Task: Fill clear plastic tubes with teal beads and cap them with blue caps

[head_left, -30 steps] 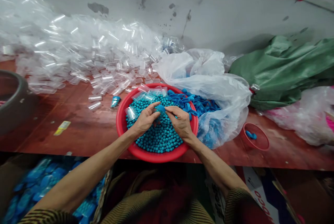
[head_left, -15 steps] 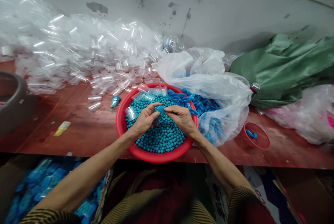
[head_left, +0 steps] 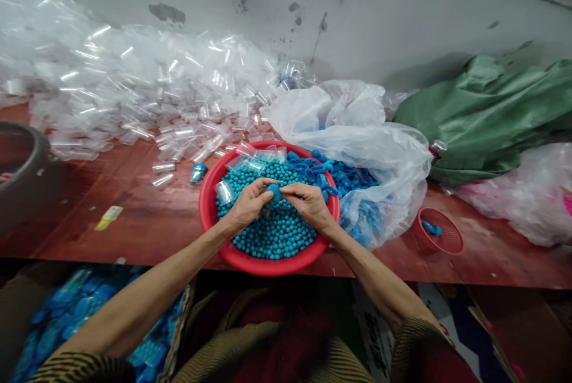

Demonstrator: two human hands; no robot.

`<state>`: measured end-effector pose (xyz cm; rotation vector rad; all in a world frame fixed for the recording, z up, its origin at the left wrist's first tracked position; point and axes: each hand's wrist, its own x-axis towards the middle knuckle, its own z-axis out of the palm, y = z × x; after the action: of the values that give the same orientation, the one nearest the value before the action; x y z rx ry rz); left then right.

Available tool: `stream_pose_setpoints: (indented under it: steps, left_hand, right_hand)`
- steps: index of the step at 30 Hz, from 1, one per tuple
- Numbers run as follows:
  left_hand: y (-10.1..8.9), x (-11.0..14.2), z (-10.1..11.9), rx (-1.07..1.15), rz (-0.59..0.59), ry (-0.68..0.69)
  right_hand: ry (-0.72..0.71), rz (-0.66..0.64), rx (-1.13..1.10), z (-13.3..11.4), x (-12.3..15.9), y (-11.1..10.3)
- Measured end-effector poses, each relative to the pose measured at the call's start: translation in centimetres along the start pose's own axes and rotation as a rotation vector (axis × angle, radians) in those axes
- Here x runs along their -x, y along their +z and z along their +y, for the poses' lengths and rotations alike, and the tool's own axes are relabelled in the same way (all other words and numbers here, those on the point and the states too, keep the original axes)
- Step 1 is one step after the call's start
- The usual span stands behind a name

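Observation:
Over a red basin (head_left: 207, 210) full of small blue balls (head_left: 272, 240), my left hand (head_left: 248, 205) is closed around a small blue cap (head_left: 274, 192). My right hand (head_left: 310, 204) pinches at the right side of that same cap with its thumb and fingertips. Whatever sits under the cap is mostly hidden by my left fingers. Clear plastic cups (head_left: 224, 192) lie on the balls along the basin's left and far side. Blue caps (head_left: 308, 168) rest inside the basin at the far right.
Clear cups (head_left: 192, 133) are heaped at the back left. A filled blue cup (head_left: 198, 173) stands left of the basin. Blue parts spill from a plastic bag (head_left: 393, 162). A small red basket (head_left: 440, 234) is at right, a grey tub (head_left: 31, 180) far left.
The blue cap has turned and shifted slightly left in my fingers. My right fingertips have moved a little left with it. The basin and surroundings are otherwise the same.

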<state>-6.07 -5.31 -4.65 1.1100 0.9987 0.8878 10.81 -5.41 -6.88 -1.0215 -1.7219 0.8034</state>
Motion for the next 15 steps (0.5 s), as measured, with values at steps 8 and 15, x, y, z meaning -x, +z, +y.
stream_pose_setpoints:
  steps: [8, 15]
  left_hand:
    - [0.08, -0.13, 0.11, -0.082, -0.008, -0.073]
    - [0.49, 0.24, 0.22, -0.13, -0.006, -0.073]
  right_hand:
    - [0.21, 0.1, -0.102, -0.48, 0.4, 0.43]
    - [0.331, 0.15, -0.144, -0.84, 0.79, 1.12]
